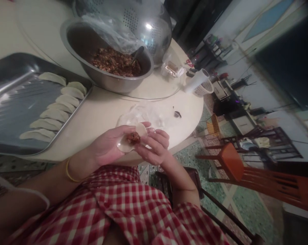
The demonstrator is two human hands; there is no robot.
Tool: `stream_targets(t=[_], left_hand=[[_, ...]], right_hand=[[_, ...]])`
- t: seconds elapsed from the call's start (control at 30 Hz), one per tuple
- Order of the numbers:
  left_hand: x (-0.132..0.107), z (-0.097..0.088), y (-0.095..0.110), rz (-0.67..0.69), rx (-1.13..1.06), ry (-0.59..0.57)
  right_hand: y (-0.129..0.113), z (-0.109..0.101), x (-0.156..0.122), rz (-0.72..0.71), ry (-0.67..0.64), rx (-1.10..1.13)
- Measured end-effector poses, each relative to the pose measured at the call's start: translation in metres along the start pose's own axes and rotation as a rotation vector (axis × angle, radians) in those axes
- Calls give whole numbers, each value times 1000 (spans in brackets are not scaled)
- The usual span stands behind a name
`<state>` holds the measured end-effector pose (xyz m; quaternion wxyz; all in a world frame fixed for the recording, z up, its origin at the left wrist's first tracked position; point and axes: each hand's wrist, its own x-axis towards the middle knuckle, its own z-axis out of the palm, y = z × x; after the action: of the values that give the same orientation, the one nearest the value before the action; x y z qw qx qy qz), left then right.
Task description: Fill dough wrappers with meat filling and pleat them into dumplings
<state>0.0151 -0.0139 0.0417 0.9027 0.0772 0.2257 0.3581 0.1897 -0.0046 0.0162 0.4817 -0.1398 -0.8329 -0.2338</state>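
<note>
In my left hand lies a round dumpling wrapper, its thumb and fingers curved about it. A lump of brown minced filling sits in the middle of the wrapper, which is still unfolded. My right hand has its fingertips closed on the wrapper's right edge, beside the filling. Behind the hands, a thin clear plastic sheet or bag lies on the table. To the left, a metal tray holds several folded dumplings along its right side.
A steel bowl of filling, with a dark-handled utensil and plastic film, stands on a glass turntable. Behind it is a metal colander. A white basket and a roll stand near the right edge. An orange chair is at right.
</note>
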Motion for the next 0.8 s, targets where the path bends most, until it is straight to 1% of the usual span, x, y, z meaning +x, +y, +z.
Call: stream_targets(t=[0.13,0.3,0.47,0.6,0.67,0.8], left_hand=[[0,-4,-1,37,131,47],[0,-8,-2,75,270,47],[0,-10,-3,163,397,50],[-1,-14,-5,170,454,63],[-2,-15,-5,176,484,90],[-2,-13,-4,193,540,152]], right_hand=[[-3,7,-2,36,13,4],[-9,16,-4,123,49,16],[-17,19,-1,268,34,89],[-22,17,4,399,5,67],[-23,18,7,440,22,44],[-25,22,9,455,56,35]])
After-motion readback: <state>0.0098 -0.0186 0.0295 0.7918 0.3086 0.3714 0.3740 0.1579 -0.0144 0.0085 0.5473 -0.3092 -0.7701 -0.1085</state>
